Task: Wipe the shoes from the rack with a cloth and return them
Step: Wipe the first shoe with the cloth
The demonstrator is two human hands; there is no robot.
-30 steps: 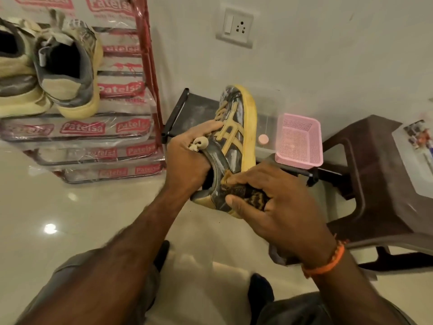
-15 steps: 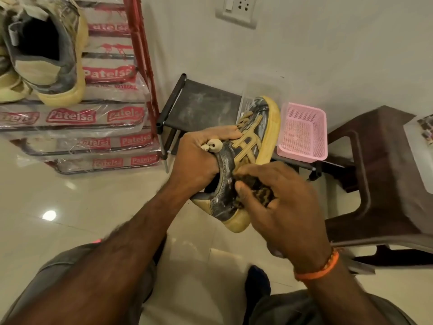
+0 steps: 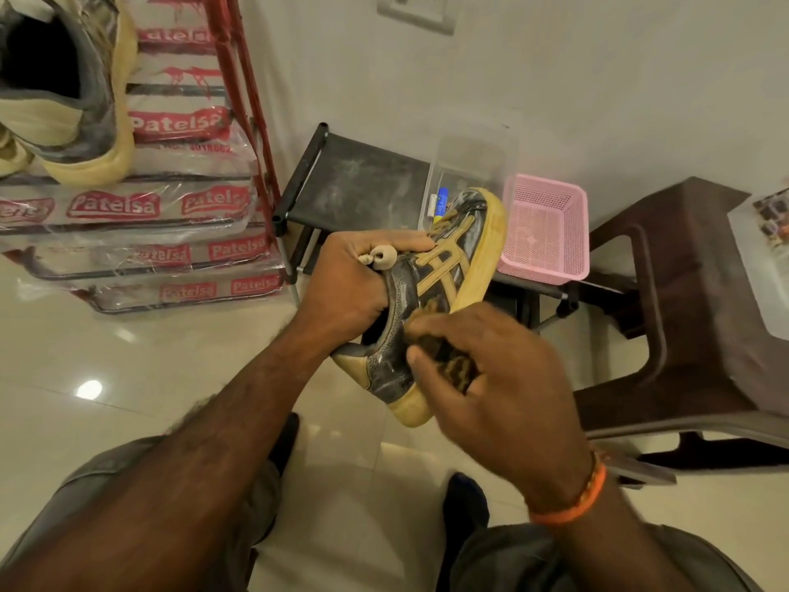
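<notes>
Shoe-wiping is under way at the centre of the frame. A dark sneaker (image 3: 431, 292) with tan stripes and a yellowed sole is held up off the floor, toe pointing toward the upper right, side panel turned to face the camera, presumably so the dirty side can be reached.

The left hand (image 3: 354, 288) grips the sneaker at its collar, its fingers curled into the opening and a pale lace toggle showing against the knuckles; held this way the shoe is braced against rubbing pressure. The right hand (image 3: 491, 369) lies over the heel end of the side panel, its fingers closed round a small dark patterned cloth (image 3: 452, 361) and pressing it to the leather. That hand is slightly blurred, so exactly how the cloth is folded cannot be told.

At the upper left stands a red shoe rack (image 3: 239, 79) with plastic-wrapped shelves, and another grey and cream shoe (image 3: 72, 100) sits on it, heel toward the camera. The rack is near enough to return the sneaker without getting up, I judge.

Behind the sneaker is a low black stand (image 3: 363, 181) carrying a clear plastic box (image 3: 469, 160) and a pink basket (image 3: 542, 228). A brown plastic stool (image 3: 683, 292) fills the right side.

Wiping looks unfinished: pale scuffing remains on the panel.
</notes>
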